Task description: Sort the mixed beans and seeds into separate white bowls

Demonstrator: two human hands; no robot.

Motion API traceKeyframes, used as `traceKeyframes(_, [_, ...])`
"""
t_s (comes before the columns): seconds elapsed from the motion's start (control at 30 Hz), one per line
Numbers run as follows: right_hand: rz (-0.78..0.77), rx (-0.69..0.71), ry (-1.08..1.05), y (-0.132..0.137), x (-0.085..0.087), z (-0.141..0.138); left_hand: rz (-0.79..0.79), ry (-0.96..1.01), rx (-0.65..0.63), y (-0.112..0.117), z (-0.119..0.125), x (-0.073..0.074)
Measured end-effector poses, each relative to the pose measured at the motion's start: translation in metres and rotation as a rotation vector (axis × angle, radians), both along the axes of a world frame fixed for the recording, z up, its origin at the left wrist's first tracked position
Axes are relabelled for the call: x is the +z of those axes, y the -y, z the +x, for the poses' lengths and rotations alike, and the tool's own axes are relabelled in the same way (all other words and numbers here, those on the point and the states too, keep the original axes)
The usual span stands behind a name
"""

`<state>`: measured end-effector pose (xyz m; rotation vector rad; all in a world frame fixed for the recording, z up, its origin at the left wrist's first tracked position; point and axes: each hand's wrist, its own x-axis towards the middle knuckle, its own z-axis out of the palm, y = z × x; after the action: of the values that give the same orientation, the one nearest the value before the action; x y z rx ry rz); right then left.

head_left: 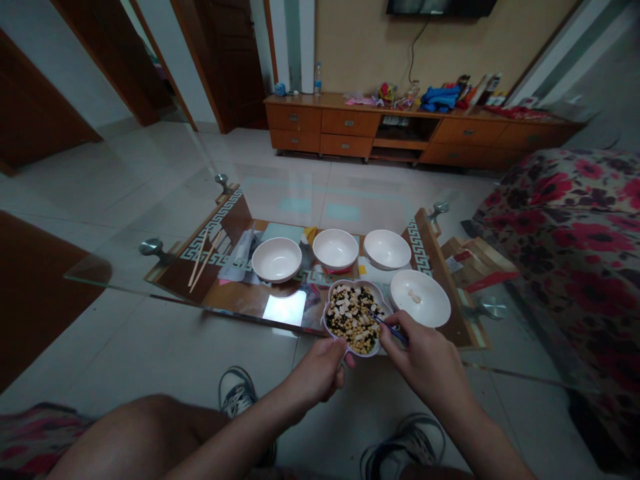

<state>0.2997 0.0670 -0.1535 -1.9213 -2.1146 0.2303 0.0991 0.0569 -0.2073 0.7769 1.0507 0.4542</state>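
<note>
A person's left hand grips a scalloped dish of mixed pieces, pale, yellow and black, at the near edge of a glass worktop, while the right hand pinches a slim dark tool, possibly tweezers, its tip among them. Whether the dish rests on the worktop cannot be told. Just beside it, a white bowl contains a few pale bits; three other white bowls stand beyond. The step in hand appears to be picking through the mix; the next move calls for a steady dish and a light, exact pinch. Markings on a bottle and a brown package are too small to read.
</note>
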Motion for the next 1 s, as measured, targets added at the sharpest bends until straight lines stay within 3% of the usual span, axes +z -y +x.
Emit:
traceKeyframes(0.27, [-0.02,-0.045,0.049,0.0008,0.0028,-0.0043,0.005,0.01,0.019,0.0015,-0.0014,-0.0039])
traceKeyframes(0.5, [-0.035,-0.066,0.093,0.0009,0.0089,-0.0017,0.015,0.01,0.02,0.0018,-0.002,0.0015])
traceKeyframes(1.0, [-0.063,-0.03,0.078,0.0005,0.0039,-0.0004,0.007,0.012,0.012,0.0012,0.0005,-0.0028])
